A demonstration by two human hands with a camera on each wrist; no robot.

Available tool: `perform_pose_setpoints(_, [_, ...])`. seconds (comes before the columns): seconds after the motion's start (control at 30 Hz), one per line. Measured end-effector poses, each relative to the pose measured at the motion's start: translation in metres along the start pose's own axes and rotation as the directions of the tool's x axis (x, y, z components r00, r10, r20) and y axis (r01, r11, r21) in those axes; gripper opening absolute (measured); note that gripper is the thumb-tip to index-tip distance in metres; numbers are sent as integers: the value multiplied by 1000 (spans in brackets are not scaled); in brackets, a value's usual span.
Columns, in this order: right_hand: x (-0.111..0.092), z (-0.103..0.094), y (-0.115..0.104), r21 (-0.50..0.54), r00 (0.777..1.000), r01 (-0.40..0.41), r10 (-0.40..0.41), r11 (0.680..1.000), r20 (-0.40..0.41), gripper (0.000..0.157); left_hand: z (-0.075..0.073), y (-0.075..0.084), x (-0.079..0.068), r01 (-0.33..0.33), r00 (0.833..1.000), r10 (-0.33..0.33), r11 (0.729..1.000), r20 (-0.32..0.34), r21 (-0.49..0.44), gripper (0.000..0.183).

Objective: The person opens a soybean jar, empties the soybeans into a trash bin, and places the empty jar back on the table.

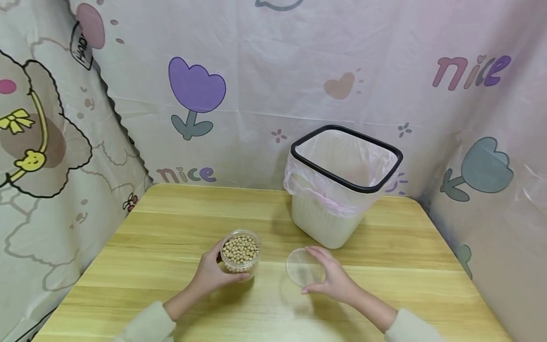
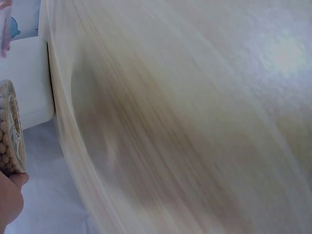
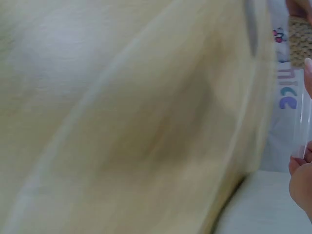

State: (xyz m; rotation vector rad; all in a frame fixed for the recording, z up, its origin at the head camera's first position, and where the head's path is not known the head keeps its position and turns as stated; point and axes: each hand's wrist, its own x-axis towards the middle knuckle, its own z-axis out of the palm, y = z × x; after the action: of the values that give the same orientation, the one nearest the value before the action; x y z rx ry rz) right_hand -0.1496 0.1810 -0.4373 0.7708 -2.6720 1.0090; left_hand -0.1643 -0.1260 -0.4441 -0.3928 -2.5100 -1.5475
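A clear round jar [image 1: 240, 254] full of pale dried beans [image 1: 241, 249] is gripped by my left hand [image 1: 215, 270], thumb along its near side. Its top is uncovered. To the right, my right hand [image 1: 333, 278] holds a clear round lid [image 1: 304, 268] by its edge, between thumb and fingers. The left wrist view catches the side of the bean jar [image 2: 9, 129] at its left edge, with part of the left hand [image 2: 9, 200] below. At the right edge of the right wrist view, the lid [image 3: 302, 122] shows edge-on with the right hand's fingers on it.
A white bin [image 1: 326, 221] with a black rim [image 1: 346, 183] and a pinkish plastic liner [image 1: 316, 194] stands at the table's back right, beyond the lid. The wood-grain table [image 1: 171, 228] ends at a printed cloth backdrop [image 1: 256, 85].
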Motion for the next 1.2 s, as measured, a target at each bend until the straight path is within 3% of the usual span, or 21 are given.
perform_pose_setpoints(0.37, [-14, 16, 21, 0, 997, -68, 68, 998, 24, 94, -5, -2, -2, 18, 1000, -19, 999, 6, 30, 102])
perform_pose_setpoints(0.63, [-18, 22, 26, 50, 981, -154, 147, 987, 123, 95, -13, -1, 0, 29, 1000, -29, 999, -12, 28, 102])
perform_pose_setpoints(0.97, [-18, 26, 36, -13, 985, -97, 98, 995, 141, 95, -17, -3, 0, -2, 1000, 3, 998, -17, 69, 103])
perform_pose_setpoints(1.2, [-21, 28, 41, -11, 983, -105, 106, 994, 153, 96, -17, -3, 0, 4, 1000, -2, 996, -17, 87, 102])
